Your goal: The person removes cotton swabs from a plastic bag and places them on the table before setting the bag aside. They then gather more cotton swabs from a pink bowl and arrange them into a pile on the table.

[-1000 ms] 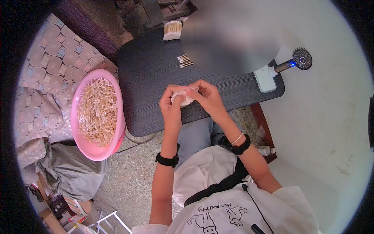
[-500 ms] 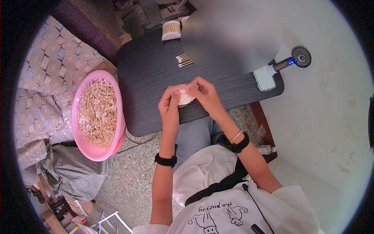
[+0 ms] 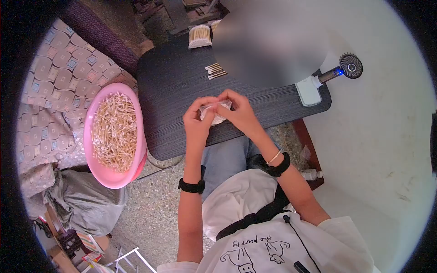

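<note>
A small clear bag of white-tipped cotton swabs [image 3: 219, 119] is held between both hands over the near edge of the dark table [image 3: 173, 91]. My left hand [image 3: 198, 113] grips the bag's left side, with the thumb on its upper edge. On the right side, my right hand [image 3: 236, 110] pinches the same edge, its thumb close to the left thumb. The swabs' tips face me through the plastic. Beyond the hands, several loose cotton swabs [image 3: 215, 71] lie on the table.
A pink basin [image 3: 117, 181] full of swabs stands left of the table. Packed swabs [image 3: 200, 36] are at the far edge. A small fan [image 3: 351, 66] on a white stand [image 3: 309, 92] is at the right. A blurred patch hides the table's far right.
Both thumbs have come closer together at the middle of the bag's upper edge. The left hand has shifted slightly to the left.
</note>
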The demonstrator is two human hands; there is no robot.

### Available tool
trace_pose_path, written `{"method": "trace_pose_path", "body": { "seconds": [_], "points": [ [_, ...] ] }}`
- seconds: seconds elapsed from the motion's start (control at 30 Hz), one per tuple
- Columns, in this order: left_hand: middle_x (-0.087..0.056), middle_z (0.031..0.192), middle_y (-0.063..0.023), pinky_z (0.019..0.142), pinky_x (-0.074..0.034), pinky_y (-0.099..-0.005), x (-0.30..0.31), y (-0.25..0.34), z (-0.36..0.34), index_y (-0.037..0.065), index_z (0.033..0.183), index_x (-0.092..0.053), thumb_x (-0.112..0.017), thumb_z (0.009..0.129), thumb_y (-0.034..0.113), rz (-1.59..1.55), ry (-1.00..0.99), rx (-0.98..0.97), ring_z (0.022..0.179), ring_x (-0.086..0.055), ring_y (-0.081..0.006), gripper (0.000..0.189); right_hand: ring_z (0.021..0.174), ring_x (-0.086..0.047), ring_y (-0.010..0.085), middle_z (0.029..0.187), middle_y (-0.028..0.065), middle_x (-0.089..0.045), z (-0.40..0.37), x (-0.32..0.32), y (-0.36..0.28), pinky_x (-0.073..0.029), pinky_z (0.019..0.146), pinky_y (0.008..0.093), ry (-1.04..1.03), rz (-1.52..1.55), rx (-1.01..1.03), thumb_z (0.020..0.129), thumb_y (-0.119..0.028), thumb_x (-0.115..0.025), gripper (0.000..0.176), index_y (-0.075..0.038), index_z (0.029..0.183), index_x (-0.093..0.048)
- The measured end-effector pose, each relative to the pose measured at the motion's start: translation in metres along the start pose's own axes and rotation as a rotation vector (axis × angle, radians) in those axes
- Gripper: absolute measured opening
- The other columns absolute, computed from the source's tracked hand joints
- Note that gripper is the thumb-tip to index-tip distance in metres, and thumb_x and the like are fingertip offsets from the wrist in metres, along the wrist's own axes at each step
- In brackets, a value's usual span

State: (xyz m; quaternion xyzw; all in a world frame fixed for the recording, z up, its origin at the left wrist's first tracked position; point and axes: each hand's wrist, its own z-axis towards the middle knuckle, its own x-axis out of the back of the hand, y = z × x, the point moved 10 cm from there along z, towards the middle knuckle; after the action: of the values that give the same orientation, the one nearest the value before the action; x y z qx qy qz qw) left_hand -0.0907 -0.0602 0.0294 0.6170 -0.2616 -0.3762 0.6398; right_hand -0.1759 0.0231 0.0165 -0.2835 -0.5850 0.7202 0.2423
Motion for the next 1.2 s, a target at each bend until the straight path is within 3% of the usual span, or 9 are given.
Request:
{"method": "trace_pose_path", "body": {
  "seconds": [0.1, 0.17, 0.37, 0.57, 0.8, 0.9, 1.0, 1.1, 1.2],
  "points": [
    [-0.061, 0.101, -0.0054, 0.083, -0.042, -0.0238, -0.001, -0.001, 0.000, -0.001, 0.101, -0.062, -0.055, 0.082, -0.004, -0.013, -0.027, 0.016, 0.094, -0.055, -0.0110, 0.020, 0.078, -0.049, 0.0042, 0.082, -0.0006, -0.054, 0.000, -0.002, 0.001, -0.040, 0.068, 0.0206, -0.036, -0.060, -0.055, 0.082, -0.008, -0.063, 0.011, -0.002, 0.087, -0.055],
    [-0.061, 0.104, -0.0069, 0.086, -0.042, -0.0247, 0.000, -0.006, -0.002, -0.001, 0.105, -0.061, -0.055, 0.082, -0.004, -0.089, -0.020, 0.089, 0.097, -0.055, -0.0121, 0.024, 0.077, -0.049, 0.0040, 0.081, -0.0009, -0.054, 0.001, -0.002, 0.002, -0.041, 0.067, 0.0208, -0.026, -0.010, -0.044, 0.083, -0.010, -0.063, 0.012, -0.002, 0.087, -0.055],
    [-0.058, 0.112, -0.0085, 0.092, -0.039, -0.0260, 0.000, 0.008, -0.014, -0.001, 0.118, -0.055, -0.052, 0.083, -0.006, -0.076, -0.064, -0.023, 0.104, -0.052, -0.0137, 0.036, 0.072, -0.051, 0.0071, 0.075, 0.0004, -0.056, -0.002, -0.001, 0.002, -0.042, 0.065, 0.0245, -0.013, -0.019, -0.069, 0.082, -0.017, -0.062, 0.015, -0.002, 0.081, -0.057],
    [-0.058, 0.113, -0.0090, 0.091, -0.040, -0.0261, -0.003, 0.011, -0.010, -0.002, 0.116, -0.056, -0.053, 0.085, -0.003, -0.042, -0.140, -0.057, 0.103, -0.053, -0.0127, 0.031, 0.075, -0.052, 0.0069, 0.079, 0.0012, -0.059, 0.000, -0.002, 0.007, -0.043, 0.067, 0.0238, -0.045, -0.021, -0.070, 0.085, -0.019, -0.060, 0.016, -0.003, 0.089, -0.060],
    [-0.058, 0.113, -0.0070, 0.088, -0.042, -0.0243, 0.026, -0.024, -0.004, 0.000, 0.117, -0.055, -0.042, 0.098, 0.028, -0.219, 0.099, 0.086, 0.101, -0.054, -0.0118, 0.036, 0.091, -0.056, 0.0089, 0.098, 0.0023, -0.061, -0.007, 0.002, -0.008, -0.046, 0.080, 0.0235, -0.044, 0.294, -0.042, 0.088, -0.011, -0.061, 0.026, -0.001, 0.112, -0.058],
    [-0.059, 0.111, -0.0061, 0.085, -0.044, -0.0238, 0.009, 0.001, -0.003, 0.001, 0.114, -0.056, -0.046, 0.096, 0.029, -0.027, 0.038, -0.015, 0.099, -0.055, -0.0102, 0.035, 0.095, -0.055, 0.0091, 0.101, 0.0030, -0.061, -0.007, 0.001, 0.001, -0.046, 0.082, 0.0238, -0.053, 0.245, -0.074, 0.086, -0.007, -0.063, 0.028, -0.001, 0.113, -0.058],
    [-0.061, 0.106, -0.0063, 0.084, -0.044, -0.0249, 0.016, -0.021, -0.002, -0.001, 0.113, -0.057, -0.056, 0.092, 0.022, -0.100, 0.025, 0.056, 0.094, -0.057, -0.0111, 0.031, 0.092, -0.055, 0.0086, 0.102, 0.0042, -0.059, -0.006, 0.003, 0.005, -0.046, 0.079, 0.0227, -0.024, 0.281, -0.081, 0.084, -0.008, -0.065, 0.029, 0.000, 0.111, -0.058],
    [-0.062, 0.104, -0.0063, 0.082, -0.046, -0.0254, 0.019, -0.025, -0.002, 0.000, 0.111, -0.058, -0.059, 0.090, 0.022, -0.118, 0.021, 0.060, 0.092, -0.058, -0.0114, 0.031, 0.087, -0.053, 0.0084, 0.101, 0.0055, -0.058, -0.004, 0.002, -0.009, -0.045, 0.076, 0.0210, -0.064, 0.155, 0.139, 0.080, -0.007, -0.069, 0.029, 0.001, 0.106, -0.060],
    [-0.063, 0.101, -0.0061, 0.080, -0.047, -0.0255, 0.019, -0.027, -0.003, 0.000, 0.109, -0.059, -0.060, 0.090, 0.024, -0.134, 0.005, 0.057, 0.090, -0.059, -0.0113, 0.031, 0.083, -0.052, 0.0090, 0.100, 0.0062, -0.056, -0.005, 0.005, -0.010, -0.044, 0.073, 0.0213, -0.013, 0.097, 0.180, 0.076, -0.009, -0.072, 0.025, 0.001, 0.096, -0.063]
  ]
}}
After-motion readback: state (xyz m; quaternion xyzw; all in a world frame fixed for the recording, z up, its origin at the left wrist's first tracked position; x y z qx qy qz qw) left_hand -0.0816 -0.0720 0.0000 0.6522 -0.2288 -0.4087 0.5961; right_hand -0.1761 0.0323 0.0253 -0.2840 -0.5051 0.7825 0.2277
